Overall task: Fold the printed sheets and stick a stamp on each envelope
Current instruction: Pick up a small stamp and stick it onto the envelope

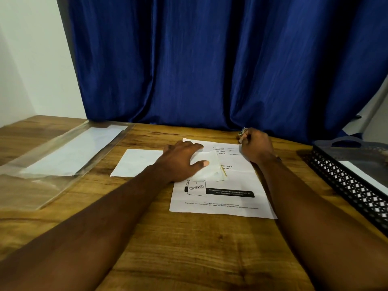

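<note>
Printed sheet (222,194): white, lies flat on the wooden worktop (189,248) at centre frame, black banner and "CONFIDENTIAL" bag drawing in its lower half, small lines of text near its upper edge

Envelope (136,162): white, plain, flat on the worktop, left of centre, its right part overlapping the printed sheet and passing under the left hand

Left hand (180,160): palm down at centre frame, fingers spread, pressing flat on the envelope; grip apart, closed on nothing

Small translucent strip (220,169): lies on the sheet just right of the left thumb, a thin yellowish edge showing; what it is cannot be told

Right hand (256,145): right of centre, above the sheet's upper right corner, fingers curled; grip together on a small item (242,134) at the fingertips, too small and blurred to identify

Clear plastic sleeve (58,160): left of frame, flat on the worktop, white paper inside

Black mesh tray (352,190): right edge of frame, perforated wall, a white sheet partly visible inside

Blue curtain (210,59): fills the upper frame behind the worktop

White wall (31,59): upper left of the frame
</note>
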`<action>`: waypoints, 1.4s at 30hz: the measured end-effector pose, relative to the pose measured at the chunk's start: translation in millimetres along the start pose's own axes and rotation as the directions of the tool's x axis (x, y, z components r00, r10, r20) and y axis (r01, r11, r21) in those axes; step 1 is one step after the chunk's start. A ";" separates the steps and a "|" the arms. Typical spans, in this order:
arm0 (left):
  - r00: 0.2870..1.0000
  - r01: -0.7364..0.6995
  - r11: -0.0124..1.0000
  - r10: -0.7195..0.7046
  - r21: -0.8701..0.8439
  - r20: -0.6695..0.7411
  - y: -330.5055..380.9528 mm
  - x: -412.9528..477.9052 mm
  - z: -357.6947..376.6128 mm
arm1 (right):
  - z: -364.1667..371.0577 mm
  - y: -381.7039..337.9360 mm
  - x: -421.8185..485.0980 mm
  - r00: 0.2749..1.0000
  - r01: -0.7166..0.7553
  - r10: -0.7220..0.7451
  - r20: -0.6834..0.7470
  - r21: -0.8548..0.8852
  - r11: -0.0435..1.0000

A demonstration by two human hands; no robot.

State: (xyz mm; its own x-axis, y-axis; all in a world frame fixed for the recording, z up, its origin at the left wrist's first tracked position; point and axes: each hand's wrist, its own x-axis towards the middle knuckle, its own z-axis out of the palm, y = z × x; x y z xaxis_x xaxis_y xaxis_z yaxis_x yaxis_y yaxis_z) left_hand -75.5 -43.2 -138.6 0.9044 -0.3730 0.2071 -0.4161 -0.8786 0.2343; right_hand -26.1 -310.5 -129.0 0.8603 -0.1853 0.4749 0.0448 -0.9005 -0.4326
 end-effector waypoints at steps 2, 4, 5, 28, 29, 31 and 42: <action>1.000 -0.001 1.000 0.001 0.002 -0.004 0.5 -0.2 -1.0 | 2.0 -0.7 0.7 1.000 0.004 -0.004 0.011 -0.039 0.999; 1.000 -0.006 1.000 0.006 0.000 -0.012 -0.3 0.3 -1.4 | 3.8 -3.7 0.7 1.000 0.026 -0.027 -0.008 -0.037 0.999; 1.000 -0.010 1.000 0.010 -0.002 -0.016 -0.5 0.6 -1.1 | 4.2 -5.7 0.2 0.999 0.031 -0.032 -0.028 -0.018 0.999; 0.952 0.090 0.919 -0.192 -0.385 -0.237 -31.9 19.2 -11.9 | 13.6 -96.7 -52.2 0.713 0.699 -0.689 -0.133 0.055 0.713; 0.948 0.091 0.908 -0.205 -0.408 -0.245 -33.6 18.8 -13.4 | 14.1 -97.0 -53.2 0.702 0.709 -0.699 -0.134 0.045 0.704; 0.940 0.086 0.895 -0.218 -0.439 -0.261 -34.2 17.7 -16.1 | 15.4 -97.1 -54.0 0.683 0.724 -0.715 -0.146 0.012 0.689; 0.932 0.015 0.877 -0.186 -0.480 -0.310 -24.5 8.2 -26.7 | 14.7 -95.7 -55.5 0.635 0.755 -0.749 -0.190 -0.054 0.654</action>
State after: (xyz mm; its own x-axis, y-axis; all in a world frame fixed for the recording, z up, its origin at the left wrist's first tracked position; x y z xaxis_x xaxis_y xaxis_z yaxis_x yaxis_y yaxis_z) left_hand -60.4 -16.8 -117.4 0.8914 -0.0917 0.4439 -0.3963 -0.6330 0.6650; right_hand -70.7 -208.2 -125.2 0.4167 0.4819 0.7708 0.6510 -0.7500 0.1170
